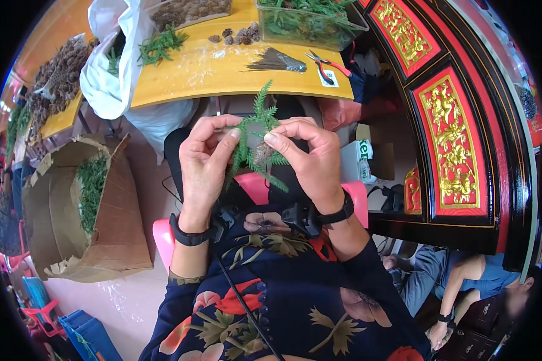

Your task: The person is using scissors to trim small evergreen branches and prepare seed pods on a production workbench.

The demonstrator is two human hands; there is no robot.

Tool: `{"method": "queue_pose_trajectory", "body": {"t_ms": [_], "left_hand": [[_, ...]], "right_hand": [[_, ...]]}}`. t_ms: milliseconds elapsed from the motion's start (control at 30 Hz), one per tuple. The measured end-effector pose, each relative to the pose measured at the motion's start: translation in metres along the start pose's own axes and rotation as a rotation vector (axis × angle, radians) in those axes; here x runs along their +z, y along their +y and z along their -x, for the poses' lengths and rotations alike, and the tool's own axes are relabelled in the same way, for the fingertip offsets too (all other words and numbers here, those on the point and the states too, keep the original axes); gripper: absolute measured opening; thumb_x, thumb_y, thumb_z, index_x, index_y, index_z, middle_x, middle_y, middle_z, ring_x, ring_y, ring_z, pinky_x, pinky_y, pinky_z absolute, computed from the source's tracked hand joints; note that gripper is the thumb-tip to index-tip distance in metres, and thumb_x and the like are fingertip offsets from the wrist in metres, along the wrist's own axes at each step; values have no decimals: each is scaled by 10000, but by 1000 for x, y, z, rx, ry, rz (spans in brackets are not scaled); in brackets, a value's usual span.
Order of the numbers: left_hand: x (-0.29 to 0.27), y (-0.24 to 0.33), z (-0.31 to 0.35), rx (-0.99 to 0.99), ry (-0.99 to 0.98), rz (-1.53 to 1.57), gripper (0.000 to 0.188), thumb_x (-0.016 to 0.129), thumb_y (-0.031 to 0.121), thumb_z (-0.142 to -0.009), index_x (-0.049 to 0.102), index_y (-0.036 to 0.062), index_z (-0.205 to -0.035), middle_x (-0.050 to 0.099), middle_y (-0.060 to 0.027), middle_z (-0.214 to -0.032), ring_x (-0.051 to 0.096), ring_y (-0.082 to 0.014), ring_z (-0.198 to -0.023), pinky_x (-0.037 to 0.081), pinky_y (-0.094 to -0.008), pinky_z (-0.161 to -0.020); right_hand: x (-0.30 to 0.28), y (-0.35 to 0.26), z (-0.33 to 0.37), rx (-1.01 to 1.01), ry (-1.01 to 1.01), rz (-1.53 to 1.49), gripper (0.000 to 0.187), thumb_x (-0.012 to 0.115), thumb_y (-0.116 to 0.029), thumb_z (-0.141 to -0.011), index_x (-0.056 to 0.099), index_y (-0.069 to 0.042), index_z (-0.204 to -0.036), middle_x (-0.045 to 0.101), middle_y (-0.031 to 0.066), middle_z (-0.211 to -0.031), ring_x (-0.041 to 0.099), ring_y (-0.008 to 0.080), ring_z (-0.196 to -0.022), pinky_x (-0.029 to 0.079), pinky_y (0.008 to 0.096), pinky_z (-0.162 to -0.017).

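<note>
Above my lap, both hands are closed on one artificial pine sprig (242, 150), green and feathery, with a tip pointing up and others hanging down. A brown pine cone (262, 154) sits in the middle of it. My left hand (208, 153) pinches the sprig's left side between thumb and fingers. On the other side, my right hand (307, 153) pinches it just above the cone, its thumb near the cone's top. The exact spot each set of fingertips grips is partly hidden by the greenery.
Ahead, a yellow table (180, 81) bears loose pine cones (242, 36), a bundle of thin brown wires (275, 61), red-handled pliers (326, 67) and a clear bin of greenery (310, 27). A cardboard box (123, 222) stands left. A carved red-and-gold panel (448, 141) and another person (457, 280) are right.
</note>
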State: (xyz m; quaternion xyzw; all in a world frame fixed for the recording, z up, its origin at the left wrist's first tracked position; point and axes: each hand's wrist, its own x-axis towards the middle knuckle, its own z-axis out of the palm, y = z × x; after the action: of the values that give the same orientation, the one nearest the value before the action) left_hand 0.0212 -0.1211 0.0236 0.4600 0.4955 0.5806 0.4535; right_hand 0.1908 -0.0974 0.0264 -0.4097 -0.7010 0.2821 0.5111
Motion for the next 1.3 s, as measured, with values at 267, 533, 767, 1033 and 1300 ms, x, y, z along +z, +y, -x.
{"method": "queue_pose_trajectory", "body": {"t_ms": [267,533,767,1033,1300], "left_hand": [[-1,-11,-7,388,51,-294,142,599,-39,-825,652,-7,-953,564,7,-775,486,-49,-645,383,-184,-581],[-2,-22,-8,360,202,-364,115,636,-15,-786,651,-8,-900,577,-54,-849,546,-120,-729,429,-221,-669],[-14,-38,-17,285,294,-225,59,648,31,-824,632,-17,-854,583,-25,-851,536,-93,-735,419,-211,-684],[-14,-32,-17,116,251,80,37,628,53,-867,625,17,-878,575,42,-775,475,-21,-706,371,-165,-640],[-10,-26,-15,80,271,140,34,607,34,-873,622,16,-898,556,61,-756,439,3,-667,340,-145,-603]], "right_hand": [[3,1,7,465,-145,-444,112,667,-61,-847,670,25,-918,672,46,-842,612,72,-791,476,210,-755],[6,4,10,586,-121,-707,192,623,-121,-887,654,28,-1003,673,66,-939,610,90,-841,469,247,-813],[-20,10,5,566,80,-803,254,591,-202,-916,652,1,-1057,657,65,-1025,572,90,-913,433,254,-828],[-24,20,12,555,25,-686,201,625,-163,-894,671,-14,-1019,665,51,-1003,550,76,-894,420,223,-783],[-15,10,15,517,-127,-635,128,645,-104,-869,685,-13,-951,672,50,-934,556,67,-821,426,212,-762]]}}
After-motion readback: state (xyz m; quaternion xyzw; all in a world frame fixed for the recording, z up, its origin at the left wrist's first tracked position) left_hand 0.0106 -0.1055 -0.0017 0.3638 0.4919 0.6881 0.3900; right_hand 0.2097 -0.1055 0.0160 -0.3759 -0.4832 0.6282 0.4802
